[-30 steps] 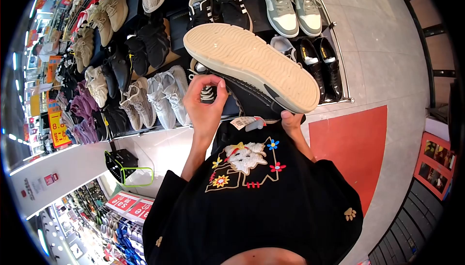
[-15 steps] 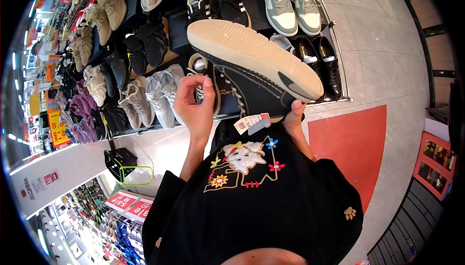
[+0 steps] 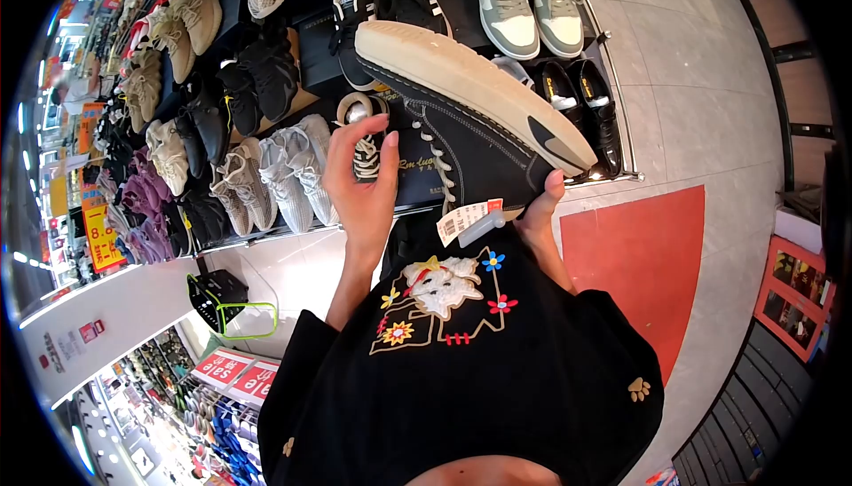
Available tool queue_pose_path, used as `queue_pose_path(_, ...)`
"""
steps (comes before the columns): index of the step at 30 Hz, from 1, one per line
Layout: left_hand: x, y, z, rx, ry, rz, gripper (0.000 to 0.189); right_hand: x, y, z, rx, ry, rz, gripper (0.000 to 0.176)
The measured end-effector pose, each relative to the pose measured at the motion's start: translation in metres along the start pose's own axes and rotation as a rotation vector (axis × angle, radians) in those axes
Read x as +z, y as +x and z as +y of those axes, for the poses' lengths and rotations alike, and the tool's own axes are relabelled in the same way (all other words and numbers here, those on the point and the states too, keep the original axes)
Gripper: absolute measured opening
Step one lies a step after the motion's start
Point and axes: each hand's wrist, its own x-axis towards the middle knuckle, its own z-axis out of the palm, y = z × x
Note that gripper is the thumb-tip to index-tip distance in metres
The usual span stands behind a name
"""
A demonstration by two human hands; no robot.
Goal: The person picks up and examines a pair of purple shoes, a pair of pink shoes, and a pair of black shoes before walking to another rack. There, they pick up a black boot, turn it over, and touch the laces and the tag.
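Observation:
A black lace-up shoe (image 3: 475, 144) with pale stitching and a thick beige sole is held tilted on its side, sole facing up. My right hand (image 3: 540, 211) grips it at the heel end, the thumb beside the sole and the other fingers mostly hidden. From the shoe hang a white price tag (image 3: 463, 222) and a grey security tag (image 3: 482, 229). My left hand (image 3: 362, 180) is raised left of the shoe, apart from it, with fingers curved, thumb spread and nothing between them. Behind that hand, a dark shoe with pale laces (image 3: 366, 156) stands on the display.
Rows of shoes fill the display, including grey-and-white sneakers (image 3: 524, 2), black leather shoes (image 3: 590, 118) and pale knit sneakers (image 3: 297, 171). A metal rail (image 3: 626, 144) edges it. A black shopping basket (image 3: 217, 300) sits on the floor, and a red mat (image 3: 635, 264) lies at right.
The shoe has shifted slightly right, with its sole tilted more steeply. My left thumb and fingers have opened from a ring shape to a wider gap. The tags have swung right.

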Motion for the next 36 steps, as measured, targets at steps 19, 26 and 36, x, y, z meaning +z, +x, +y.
queue_pose_path(19,0.004,0.019,0.009,0.051,0.020,0.114,0.010,-0.011,-0.001,0.009,0.009,-0.166,0.003,0.108)
queue_pose_path(26,0.000,0.017,0.005,0.028,-0.007,0.118,0.009,-0.008,-0.003,0.010,0.058,-0.147,-0.047,0.108)
queue_pose_path(36,0.000,0.020,0.006,0.045,-0.055,0.074,0.006,-0.006,-0.003,0.011,0.035,-0.162,-0.048,0.108)
